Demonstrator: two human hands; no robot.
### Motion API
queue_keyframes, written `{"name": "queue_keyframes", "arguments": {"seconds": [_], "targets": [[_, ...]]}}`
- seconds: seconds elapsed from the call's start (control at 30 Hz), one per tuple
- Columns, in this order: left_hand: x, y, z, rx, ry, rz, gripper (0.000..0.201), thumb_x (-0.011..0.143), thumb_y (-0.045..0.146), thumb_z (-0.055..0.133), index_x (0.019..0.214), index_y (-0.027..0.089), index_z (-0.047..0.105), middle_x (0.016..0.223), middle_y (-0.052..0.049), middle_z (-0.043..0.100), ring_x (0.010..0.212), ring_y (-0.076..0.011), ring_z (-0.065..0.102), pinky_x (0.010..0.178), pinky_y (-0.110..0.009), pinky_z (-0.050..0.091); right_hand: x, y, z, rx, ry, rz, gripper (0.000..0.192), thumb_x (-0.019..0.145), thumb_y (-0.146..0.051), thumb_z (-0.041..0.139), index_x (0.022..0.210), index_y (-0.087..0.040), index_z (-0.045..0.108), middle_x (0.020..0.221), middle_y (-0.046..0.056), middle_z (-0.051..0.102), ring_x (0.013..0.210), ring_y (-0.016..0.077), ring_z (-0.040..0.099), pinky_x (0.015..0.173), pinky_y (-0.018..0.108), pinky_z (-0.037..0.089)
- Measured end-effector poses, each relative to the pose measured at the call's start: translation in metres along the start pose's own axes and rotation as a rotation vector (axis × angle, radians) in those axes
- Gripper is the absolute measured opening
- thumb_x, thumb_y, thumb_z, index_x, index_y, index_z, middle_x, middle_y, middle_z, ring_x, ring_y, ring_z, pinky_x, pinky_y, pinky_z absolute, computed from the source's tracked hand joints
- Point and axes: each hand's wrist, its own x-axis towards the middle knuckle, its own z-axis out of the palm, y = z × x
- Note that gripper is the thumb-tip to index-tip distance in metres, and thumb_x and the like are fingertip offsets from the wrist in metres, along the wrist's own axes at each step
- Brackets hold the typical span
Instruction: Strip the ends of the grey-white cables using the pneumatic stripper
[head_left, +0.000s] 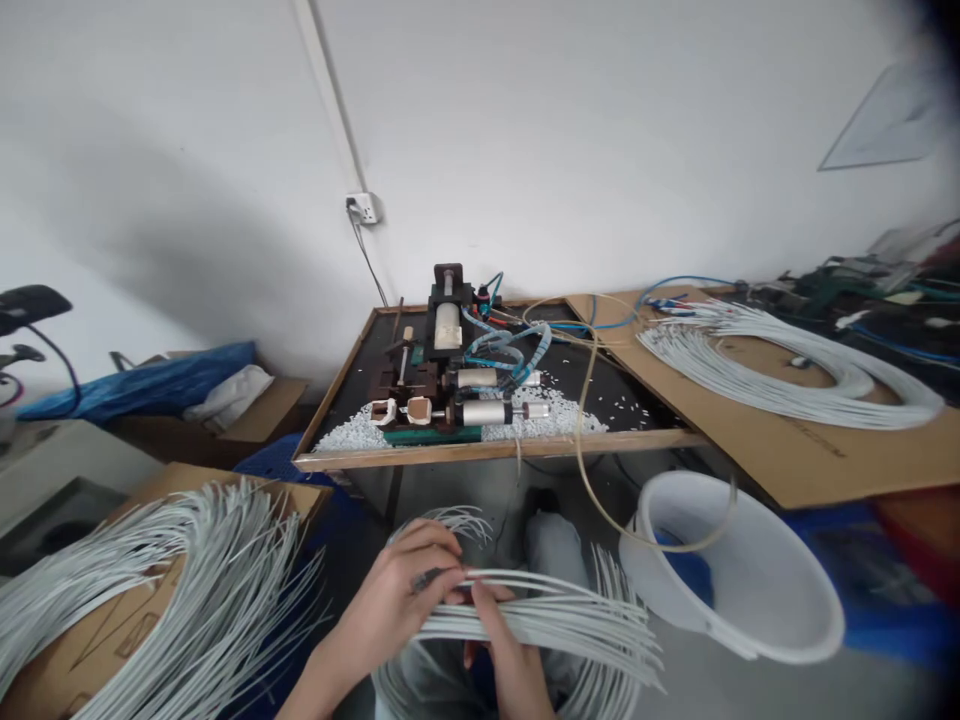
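White wall is backing a worktop [390, 460] carrying a pneumatic machine [450, 385] near its front edge. Below that edge, left hand [397, 600] and right hand [510, 660] are pinching a cable bundle [555, 620], fingers curled.

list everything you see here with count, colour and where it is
wire bundle: one, white, across both hands, bottom centre
loose wire heap: one, white, on cardboard at left
coiled wires: one pile, white, on the right board
small machine: one, dark with metal cylinders, on the tray
tray: one, wood-edged, centre
bucket: one, white, right of the hands
wall socket: one, white, on the wall
left hand: grips the bundle
right hand: pinches the bundle
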Motion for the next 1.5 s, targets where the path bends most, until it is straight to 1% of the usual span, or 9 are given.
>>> {"name": "queue_keyframes", "arguments": {"seconds": [0.17, 0.23, 0.37, 0.47, 0.63, 0.93, 1.13, 1.33, 1.5], "targets": [[-0.005, -0.022, -0.014, -0.288, 0.192, -0.242, 0.022, 0.094, 0.037, 0.056, 0.086, 0.019, 0.064, 0.074, -0.003, 0.063, 0.069, -0.0165, 0.058, 0.067, -0.027, 0.045, 0.000, -0.003, -0.002, 0.057, -0.071, 0.024, 0.042, 0.073, -0.055, 0.068, 0.089, -0.017, 0.076, 0.075, 0.008, 0.078, 0.051, 0.0182, 0.059, 0.042, 0.026, 0.041], [-0.006, -0.029, -0.023, -0.467, 0.246, -0.322, 0.026, 0.092, 0.042, 0.057, 0.092, 0.018, 0.065, 0.057, 0.003, 0.049, 0.052, -0.0115, 0.045, 0.053, -0.023, 0.037, -0.001, -0.005, -0.002, 0.064, -0.074, 0.018, 0.038, 0.074, -0.053, 0.068, 0.085, -0.017, 0.077, 0.074, 0.007, 0.078, 0.050, 0.0175, 0.058, 0.043, 0.026, 0.041], [-0.002, -0.029, -0.039, -0.717, 0.414, -0.345, 0.037, 0.085, 0.049, 0.063, 0.097, 0.014, 0.068, 0.056, 0.007, 0.032, 0.047, -0.0084, 0.030, 0.047, -0.022, 0.030, -0.004, -0.008, 0.000, 0.078, -0.093, 0.001, 0.035, 0.075, -0.051, 0.068, 0.082, -0.017, 0.077, 0.075, 0.008, 0.077, 0.050, 0.0173, 0.057, 0.043, 0.026, 0.041], [0.002, -0.030, -0.044, -0.674, 0.568, -0.315, 0.034, 0.082, 0.046, 0.068, 0.089, 0.013, 0.072, 0.054, 0.006, 0.033, 0.047, -0.0088, 0.032, 0.047, -0.023, 0.033, -0.005, -0.008, -0.001, 0.062, -0.088, 0.022, 0.037, 0.074, -0.051, 0.068, 0.083, -0.017, 0.077, 0.076, 0.009, 0.077, 0.053, 0.0185, 0.056, 0.044, 0.027, 0.042], [0.007, -0.046, -0.037, -0.338, 0.777, -0.320, 0.031, 0.079, 0.042, 0.070, 0.090, 0.014, 0.076, 0.054, 0.003, 0.051, 0.051, -0.0109, 0.044, 0.051, -0.023, 0.040, 0.001, 0.001, -0.006, -0.002, -0.097, 0.048, 0.042, 0.076, -0.055, 0.066, 0.088, -0.016, 0.077, 0.082, 0.009, 0.078, 0.048, 0.0158, 0.055, 0.046, 0.028, 0.043], [0.006, -0.064, -0.020, -0.192, 0.812, -0.425, 0.045, 0.077, 0.050, 0.069, 0.096, 0.010, 0.077, 0.059, -0.001, 0.061, 0.050, -0.0124, 0.053, 0.048, -0.021, 0.044, 0.008, 0.017, -0.010, -0.018, -0.066, 0.057, 0.048, 0.069, -0.059, 0.070, 0.089, -0.015, 0.075, 0.080, 0.009, 0.078, 0.043, 0.0170, 0.056, 0.040, 0.030, 0.043], [0.016, -0.061, -0.025, -0.251, 0.752, -0.347, 0.044, 0.080, 0.047, 0.065, 0.106, 0.013, 0.071, 0.063, 0.002, 0.060, 0.053, -0.0125, 0.055, 0.051, -0.021, 0.045, 0.008, 0.011, -0.007, -0.018, -0.067, 0.060, 0.048, 0.065, -0.061, 0.070, 0.085, -0.017, 0.076, 0.076, 0.007, 0.077, 0.043, 0.0189, 0.056, 0.040, 0.033, 0.043], [0.045, -0.037, -0.039, -0.484, 0.724, -0.259, 0.048, 0.085, 0.045, 0.063, 0.117, 0.009, 0.064, 0.052, 0.009, 0.036, 0.043, -0.0065, 0.033, 0.043, -0.018, 0.031, 0.009, 0.009, -0.009, -0.033, -0.065, 0.070, 0.053, 0.065, -0.063, 0.070, 0.087, -0.015, 0.075, 0.078, 0.008, 0.077, 0.043, 0.0161, 0.054, 0.041, 0.029, 0.041], [0.058, -0.020, -0.059, -0.709, 0.774, -0.176, 0.039, 0.086, 0.045, 0.064, 0.103, 0.010, 0.069, 0.055, 0.011, 0.021, 0.043, -0.0048, 0.021, 0.042, -0.018, 0.024, 0.011, 0.009, -0.013, -0.049, -0.049, 0.061, 0.052, 0.065, -0.062, 0.071, 0.087, -0.015, 0.075, 0.078, 0.007, 0.078, 0.042, 0.0163, 0.053, 0.042, 0.031, 0.042]]}}
